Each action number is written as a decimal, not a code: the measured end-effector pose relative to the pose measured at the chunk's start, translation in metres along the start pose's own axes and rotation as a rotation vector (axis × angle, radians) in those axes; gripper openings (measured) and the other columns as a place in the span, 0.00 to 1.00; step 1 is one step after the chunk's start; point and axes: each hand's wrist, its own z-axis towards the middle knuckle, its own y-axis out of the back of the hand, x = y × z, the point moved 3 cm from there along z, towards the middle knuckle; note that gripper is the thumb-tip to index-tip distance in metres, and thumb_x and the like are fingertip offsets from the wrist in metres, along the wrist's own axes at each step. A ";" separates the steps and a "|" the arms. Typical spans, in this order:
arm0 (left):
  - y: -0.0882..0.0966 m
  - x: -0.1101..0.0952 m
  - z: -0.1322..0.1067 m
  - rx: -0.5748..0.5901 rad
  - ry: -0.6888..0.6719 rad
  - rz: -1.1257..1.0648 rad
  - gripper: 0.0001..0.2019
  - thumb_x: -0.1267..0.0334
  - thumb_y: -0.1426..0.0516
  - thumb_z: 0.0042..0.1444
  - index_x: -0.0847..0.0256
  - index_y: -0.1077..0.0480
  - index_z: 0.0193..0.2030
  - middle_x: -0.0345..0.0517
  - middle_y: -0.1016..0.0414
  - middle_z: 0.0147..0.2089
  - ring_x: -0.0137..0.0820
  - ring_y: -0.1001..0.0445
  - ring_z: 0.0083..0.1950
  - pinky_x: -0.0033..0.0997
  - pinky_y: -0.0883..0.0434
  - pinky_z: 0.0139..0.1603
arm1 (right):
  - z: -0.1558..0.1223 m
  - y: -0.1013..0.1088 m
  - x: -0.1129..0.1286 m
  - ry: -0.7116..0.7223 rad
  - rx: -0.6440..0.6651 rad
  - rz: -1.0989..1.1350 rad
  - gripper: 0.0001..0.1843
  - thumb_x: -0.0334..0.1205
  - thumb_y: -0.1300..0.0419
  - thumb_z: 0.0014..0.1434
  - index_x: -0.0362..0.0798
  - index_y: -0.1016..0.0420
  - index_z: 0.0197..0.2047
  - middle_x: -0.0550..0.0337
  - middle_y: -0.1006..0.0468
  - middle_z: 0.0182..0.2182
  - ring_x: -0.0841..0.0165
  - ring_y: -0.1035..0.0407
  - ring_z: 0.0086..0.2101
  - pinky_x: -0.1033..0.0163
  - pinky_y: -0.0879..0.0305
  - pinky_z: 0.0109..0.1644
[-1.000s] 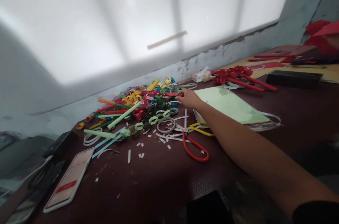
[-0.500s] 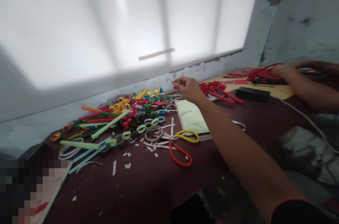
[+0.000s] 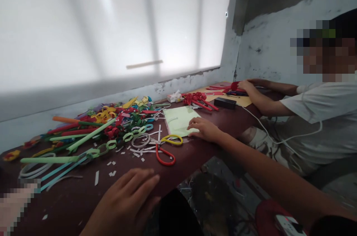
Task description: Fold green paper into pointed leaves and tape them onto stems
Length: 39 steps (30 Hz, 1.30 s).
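The half-curled right hand, grip unclear, lies over flat green paper mid-frame, left edge running down-right; the left hand, lower frame, loosely extended, palm hidden.

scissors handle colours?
One red handle loop, one yellow handle loop; shows best in the head view.

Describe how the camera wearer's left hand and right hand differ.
The left hand looms larger, near the camera; the right hand looks smaller, farther off. The right hand's fingers overlap the pale green paper; the left hand's are apart from it. Both are bare.
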 end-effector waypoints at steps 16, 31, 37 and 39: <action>-0.020 0.037 0.021 -0.048 0.265 -0.198 0.23 0.48 0.42 0.63 0.58 0.29 0.59 0.56 0.26 0.62 0.49 0.29 0.64 0.59 0.33 0.66 | 0.012 0.002 0.028 0.002 0.076 -0.469 0.17 0.44 0.39 0.69 0.47 0.27 0.57 0.50 0.26 0.55 0.60 0.27 0.50 0.49 0.27 0.53; -0.018 0.024 0.010 -0.005 0.313 -0.241 0.21 0.48 0.41 0.63 0.60 0.29 0.56 0.51 0.25 0.57 0.42 0.26 0.59 0.54 0.30 0.60 | 0.018 -0.023 0.013 0.062 0.078 -0.236 0.08 0.41 0.38 0.68 0.46 0.23 0.47 0.54 0.22 0.45 0.64 0.25 0.46 0.53 0.28 0.52; -0.018 0.031 0.015 -0.061 0.322 -0.286 0.20 0.52 0.40 0.63 0.61 0.28 0.56 0.53 0.24 0.57 0.43 0.27 0.60 0.56 0.31 0.62 | 0.032 -0.017 0.008 -0.060 0.071 -0.234 0.16 0.45 0.39 0.69 0.46 0.26 0.55 0.50 0.24 0.53 0.62 0.26 0.47 0.51 0.26 0.51; -0.021 0.036 0.016 -0.093 0.317 -0.308 0.18 0.53 0.41 0.63 0.62 0.27 0.55 0.56 0.24 0.57 0.47 0.26 0.60 0.58 0.32 0.62 | 0.035 -0.014 0.004 -0.090 0.042 -0.230 0.16 0.45 0.39 0.69 0.46 0.27 0.56 0.51 0.25 0.53 0.62 0.26 0.47 0.51 0.26 0.51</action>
